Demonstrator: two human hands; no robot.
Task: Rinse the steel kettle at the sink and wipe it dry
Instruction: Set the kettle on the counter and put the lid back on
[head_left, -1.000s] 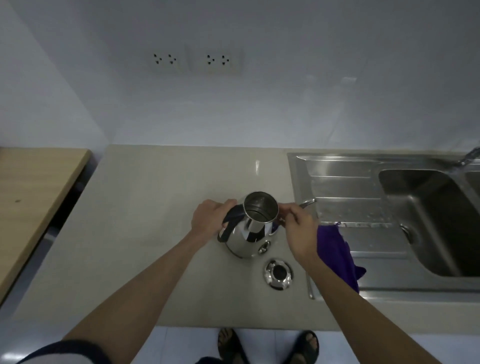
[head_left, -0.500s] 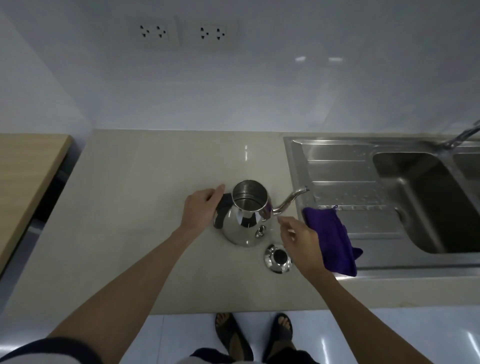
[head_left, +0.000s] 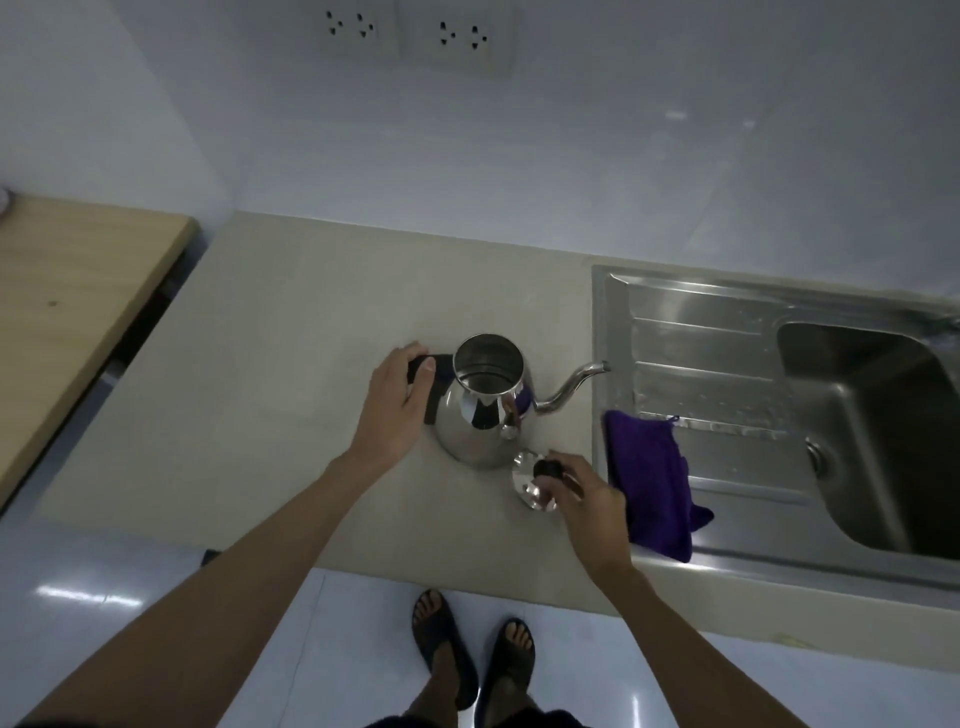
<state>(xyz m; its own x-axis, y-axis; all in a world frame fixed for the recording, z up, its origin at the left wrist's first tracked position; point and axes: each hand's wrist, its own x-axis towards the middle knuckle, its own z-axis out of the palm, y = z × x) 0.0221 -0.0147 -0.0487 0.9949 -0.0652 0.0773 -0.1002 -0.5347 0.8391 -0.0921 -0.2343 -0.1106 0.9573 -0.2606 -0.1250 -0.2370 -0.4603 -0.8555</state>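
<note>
I look down from the head camera onto a pale beige counter (head_left: 291, 332) with a steel sink (head_left: 727, 332) set into its right side. The steel kettle (head_left: 480, 415) stands upright on the counter, just left of the sink's ribbed draining board. It is polished and mirror-bright, with a round, bulbous body that narrows to a wide open mouth, so I can see down into its bare metal inside. A thin, curved gooseneck spout (head_left: 571, 384) reaches right, its tip just over the sink's edge. A black handle (head_left: 434, 384) sits on the kettle's left side.

My left hand (head_left: 397, 410) grips that black handle, fingers curled round it and thumb on top. My right hand (head_left: 587, 499) pinches the black knob of the kettle lid (head_left: 530, 480), a small shiny steel disc, which is at the foot of the kettle on its near right side; I cannot tell whether the lid rests on the counter or is lifted slightly.

A purple cloth (head_left: 649, 478) lies crumpled on the near left part of the draining board, just right of my right hand. The sink's deep basin (head_left: 872, 426) is further right.
</note>
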